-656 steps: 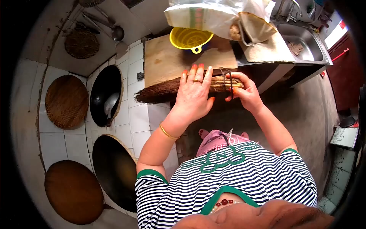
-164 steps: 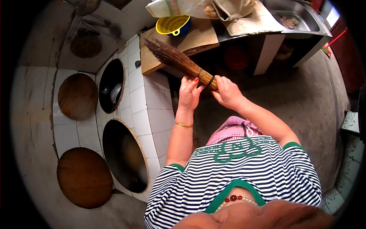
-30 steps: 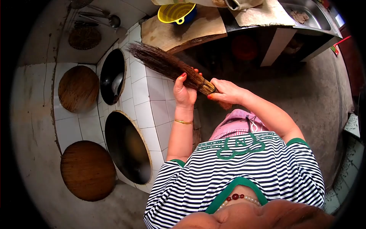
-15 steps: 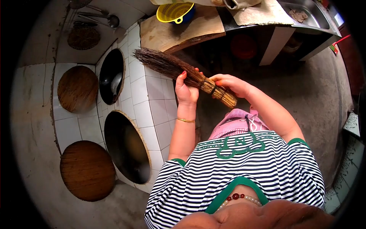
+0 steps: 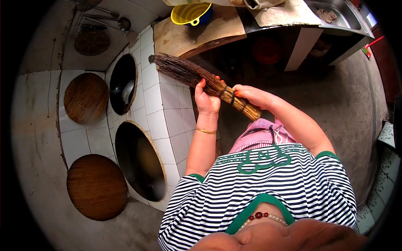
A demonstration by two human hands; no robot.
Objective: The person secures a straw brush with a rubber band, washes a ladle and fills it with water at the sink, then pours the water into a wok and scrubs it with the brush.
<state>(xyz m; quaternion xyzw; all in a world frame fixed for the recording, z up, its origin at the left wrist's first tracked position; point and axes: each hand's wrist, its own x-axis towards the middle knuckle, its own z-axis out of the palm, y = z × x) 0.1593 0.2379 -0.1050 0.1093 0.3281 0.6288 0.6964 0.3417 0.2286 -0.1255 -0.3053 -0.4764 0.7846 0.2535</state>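
Broom (image 5: 214, 87) | left hand (image 5: 207, 101) — fingers (tips aside) behind it | right hand (image 5: 254, 96) holding

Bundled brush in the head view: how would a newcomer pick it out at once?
Start at the white-tiled stove and look toward the picture's centre. There the brush slants, left hand around its middle, right hand at its bound handle. Unlike the round yellow strainer beyond, it is long, with dark bristles.

The brush (image 5: 187, 73) is dark brown in its bristles, yellowish straw in the stem (image 5: 240, 103), with black bands (image 5: 233, 99). My left hand (image 5: 207, 100) and right hand (image 5: 256, 96) have orange-red nails (image 5: 202, 80). Toward five o'clock, my shirt (image 5: 268, 188) is striped navy and white. At twelve, the colander (image 5: 184, 16) is yellow; at one, something shadowed (image 5: 266, 50) seems red.
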